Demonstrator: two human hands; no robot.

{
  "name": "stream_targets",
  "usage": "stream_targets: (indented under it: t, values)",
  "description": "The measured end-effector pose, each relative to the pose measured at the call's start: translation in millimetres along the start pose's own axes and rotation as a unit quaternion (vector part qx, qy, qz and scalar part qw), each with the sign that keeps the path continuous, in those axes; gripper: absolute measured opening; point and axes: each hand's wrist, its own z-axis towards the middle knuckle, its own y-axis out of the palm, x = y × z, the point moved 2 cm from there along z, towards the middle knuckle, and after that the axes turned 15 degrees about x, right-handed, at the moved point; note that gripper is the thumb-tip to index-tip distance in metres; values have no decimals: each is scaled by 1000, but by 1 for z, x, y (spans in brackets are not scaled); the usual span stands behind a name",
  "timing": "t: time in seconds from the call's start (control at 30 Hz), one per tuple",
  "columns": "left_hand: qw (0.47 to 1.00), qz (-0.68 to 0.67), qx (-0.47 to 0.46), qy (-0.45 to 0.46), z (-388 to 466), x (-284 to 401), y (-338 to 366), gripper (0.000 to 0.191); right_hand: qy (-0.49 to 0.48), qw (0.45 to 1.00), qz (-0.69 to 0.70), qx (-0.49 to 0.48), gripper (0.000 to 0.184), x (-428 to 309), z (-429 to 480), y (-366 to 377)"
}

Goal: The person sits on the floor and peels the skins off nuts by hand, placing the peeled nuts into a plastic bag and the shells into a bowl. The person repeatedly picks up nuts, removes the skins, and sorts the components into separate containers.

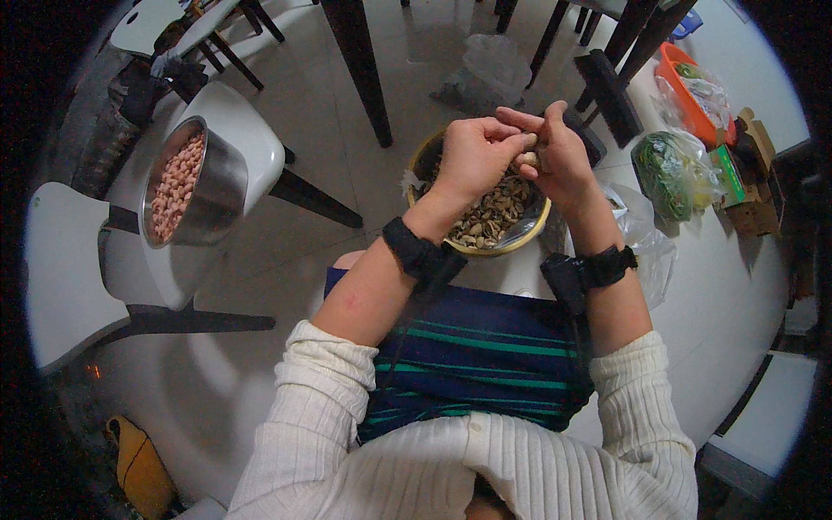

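My left hand (474, 156) pinches a small pale peanut (531, 140) between thumb and fingertip. My right hand (560, 153), palm turned up and fingers curled, meets it and holds another pale peanut (530, 158) at the fingers. Whether these are whole pods or pieces of shell is too small to tell. Both hands are above a round bin with a yellow rim (545, 218), lined with clear plastic. Broken peanut shells (491, 218) fill much of it; my hands and wrists hide its far right part. Black straps with small devices circle both wrists.
Left, a stainless steel pot (224, 182) of shelled pink peanuts (174, 188) sits on a white chair (260, 140). Dark table legs (361, 71) stand ahead. At right are a black broom head (609, 97), bagged green vegetables (669, 175), an orange basin (676, 75) and a cardboard box (754, 214).
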Motion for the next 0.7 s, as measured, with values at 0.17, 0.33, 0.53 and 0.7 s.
stream_targets:
  t: [0.17, 0.33, 0.53, 0.7]
  values:
    - [995, 77, 36, 50, 6, -9, -9, 18, -16, 1000, -5, -20, 54, 2, 1, 1]
    - [989, -30, 90, -111, 6, 1, -17, 27, -329, 917, -220, 43, 23, -3, 5, -5]
    - [964, -155, -3, -217, 6, -3, -21, 25, -495, 806, -318, 56, 18, -7, 0, -2]
    - [917, -252, -65, -303, 5, -6, -18, 24, -480, 830, -280, 40, 16, -9, -1, -1]
